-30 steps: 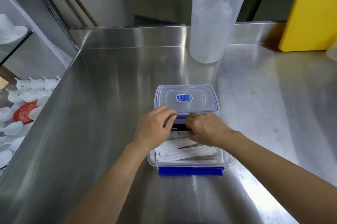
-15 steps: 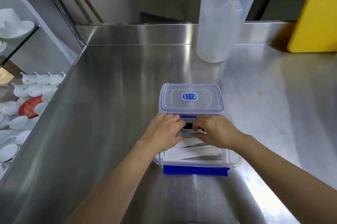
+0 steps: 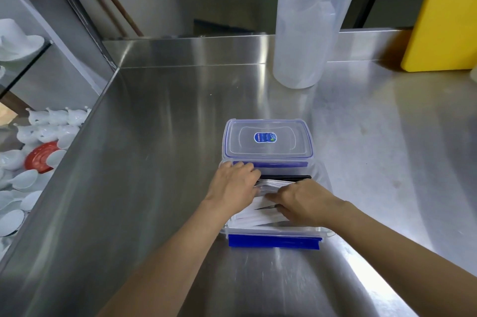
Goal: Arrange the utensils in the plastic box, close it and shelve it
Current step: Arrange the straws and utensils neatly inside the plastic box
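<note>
Clear plastic box (image 3: 277, 232) is sitting open near the bench's (image 3: 154, 161) front edge; left hand (image 3: 233, 183) and right hand (image 3: 303, 203) are both pressing palm-down, fingers curled, on the wrapped utensils (image 3: 251, 213) inside.

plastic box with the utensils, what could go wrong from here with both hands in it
The lid is off, lying at the far edge of the plastic box; a nudge from the left hand might push it away. The white-wrapped utensils lie askew under the right hand; if they stay proud of the rim, the lid may not seat and the blue clip may not latch.
</note>
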Tool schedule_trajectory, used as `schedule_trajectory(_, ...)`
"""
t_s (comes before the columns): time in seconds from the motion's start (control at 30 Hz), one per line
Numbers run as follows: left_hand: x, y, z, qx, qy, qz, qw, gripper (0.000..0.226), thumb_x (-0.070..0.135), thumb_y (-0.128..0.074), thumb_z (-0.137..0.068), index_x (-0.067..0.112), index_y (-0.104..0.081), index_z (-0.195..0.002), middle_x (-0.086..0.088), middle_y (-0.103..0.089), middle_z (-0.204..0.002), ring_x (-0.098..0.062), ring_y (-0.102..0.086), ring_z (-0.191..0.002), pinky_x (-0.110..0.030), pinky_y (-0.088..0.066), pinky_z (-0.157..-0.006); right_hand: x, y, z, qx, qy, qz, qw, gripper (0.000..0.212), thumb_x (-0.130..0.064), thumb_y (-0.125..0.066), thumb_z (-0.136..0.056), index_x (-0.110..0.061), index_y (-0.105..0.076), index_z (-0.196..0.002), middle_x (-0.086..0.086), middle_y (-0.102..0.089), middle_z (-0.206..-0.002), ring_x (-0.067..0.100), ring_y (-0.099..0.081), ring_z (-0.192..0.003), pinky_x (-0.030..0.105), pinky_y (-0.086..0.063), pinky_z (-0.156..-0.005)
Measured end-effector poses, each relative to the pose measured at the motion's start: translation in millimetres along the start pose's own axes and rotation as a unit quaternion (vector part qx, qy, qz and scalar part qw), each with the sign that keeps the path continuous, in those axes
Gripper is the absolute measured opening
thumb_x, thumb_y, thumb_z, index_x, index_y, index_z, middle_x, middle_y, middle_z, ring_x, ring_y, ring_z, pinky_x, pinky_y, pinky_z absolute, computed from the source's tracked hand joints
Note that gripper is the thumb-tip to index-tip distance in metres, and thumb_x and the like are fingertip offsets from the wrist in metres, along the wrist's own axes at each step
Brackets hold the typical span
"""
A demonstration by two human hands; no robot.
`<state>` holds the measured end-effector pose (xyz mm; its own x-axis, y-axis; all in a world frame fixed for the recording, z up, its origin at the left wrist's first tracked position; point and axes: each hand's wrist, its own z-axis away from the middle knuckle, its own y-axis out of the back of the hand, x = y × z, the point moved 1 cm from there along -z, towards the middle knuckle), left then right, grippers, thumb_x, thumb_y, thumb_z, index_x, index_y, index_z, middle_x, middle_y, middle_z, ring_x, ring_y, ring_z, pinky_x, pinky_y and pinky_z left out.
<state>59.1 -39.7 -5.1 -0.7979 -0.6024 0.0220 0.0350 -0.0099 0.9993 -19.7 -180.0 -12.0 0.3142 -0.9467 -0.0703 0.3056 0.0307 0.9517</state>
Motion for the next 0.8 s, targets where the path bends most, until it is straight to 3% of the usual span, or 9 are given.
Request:
schedule_trajectory(0.2,4.6,0.4,1.9,-0.004,-0.008,0.007,1.000,0.034,0.036,-0.049,-0.094,0.016,-0.055,-0.121,-0.002,-0.061,-0.119,-0.020,-0.056,-0.109,-0.033,-0.038,-0.094,1.2,8.0,6.9,-0.080,-0.028,-0.084,0.993,0.028,-0.029,-0.049,-0.089,-0.016,-0.062,-0.110,0.006,-0.067,-0.111,0.026,-0.061,-0.099,0.039,-0.053,-0.086)
schedule_trajectory(0.37,1.3,1.8,4.8,-0.021,-0.003,0.016,1.000,0.036,0.037,-0.048,-0.094,0.017,-0.055,-0.122,-0.001,-0.062,-0.118,-0.020,-0.055,-0.109,-0.034,-0.038,-0.095,-4.5,12.3,11.0,-0.064,-0.010,-0.112,0.992,0.029,-0.027,-0.051,-0.090,-0.016,-0.062,-0.114,0.006,-0.062,-0.114,0.025,-0.056,-0.104,0.035,-0.048,-0.091)
schedule_trajectory(0.53,3.6,13.8,21.4,0.045,-0.051,0.113,0.991,0.026,0.025,-0.046,-0.090,0.013,-0.066,-0.102,-0.003,-0.068,-0.095,-0.022,-0.062,-0.087,-0.035,-0.050,-0.074,-5.0,10.3,9.2,-0.119,-0.032,-0.158,0.980,0.031,-0.008,-0.044,-0.091,-0.016,-0.057,-0.118,0.007,-0.061,-0.118,0.025,-0.058,-0.102,0.036,-0.051,-0.091)
schedule_trajectory(0.67,5.9,14.6,30.3,-0.093,-0.039,0.128,0.987,0.029,0.034,-0.039,-0.097,0.017,-0.060,-0.106,0.002,-0.064,-0.104,-0.018,-0.058,-0.096,-0.035,-0.049,-0.080,2.9,15.2,8.1,-0.158,-0.066,-0.147,0.974,0.037,-0.001,-0.044,-0.087,-0.014,-0.055,-0.120,0.007,-0.060,-0.118,0.025,-0.058,-0.101,0.035,-0.052,-0.090)
schedule_trajectory(0.8,13.4,9.6,30.0,-0.152,-0.036,0.064,0.986,0.039,0.041,-0.031,-0.099,0.017,-0.059,-0.113,-0.001,-0.059,-0.109,-0.020,-0.054,-0.103,-0.035,-0.041,-0.084,5.3,16.0,6.1,-0.185,-0.060,-0.145,0.970,0.037,0.000,-0.042,-0.087,-0.014,-0.057,-0.118,0.008,-0.061,-0.118,0.026,-0.059,-0.102,0.039,-0.051,-0.093)
